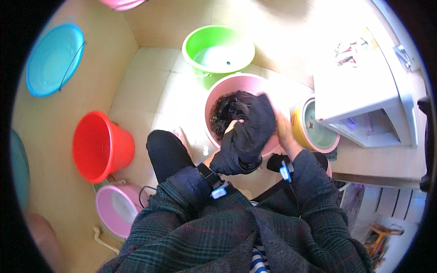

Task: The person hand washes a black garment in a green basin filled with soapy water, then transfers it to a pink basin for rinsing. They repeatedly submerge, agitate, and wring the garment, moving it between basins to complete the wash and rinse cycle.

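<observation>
A round pink basin point(211, 97) stands on the tiled floor in front of me, with dark water or soaked dark cloth inside. A wet black garment point(254, 128) is bunched over its near edge and partly out of it. My left hand point(233, 127) is mostly covered by this garment; the thumb and part of the fingers show, gripping the cloth. On the right, my right hand point(284, 131) lies against the garment's right side at the basin's edge. Glare and blur hide its fingertips, so I cannot tell whether it grips the cloth.
A green tub point(201, 63) stands just beyond the basin. To the right are a yellow-and-pink bucket point(298, 126) and a white cabinet point(355, 88). A red bucket point(123, 143) and a pink bucket point(112, 208) sit at left. A blue basin point(56, 59) hangs on the wall.
</observation>
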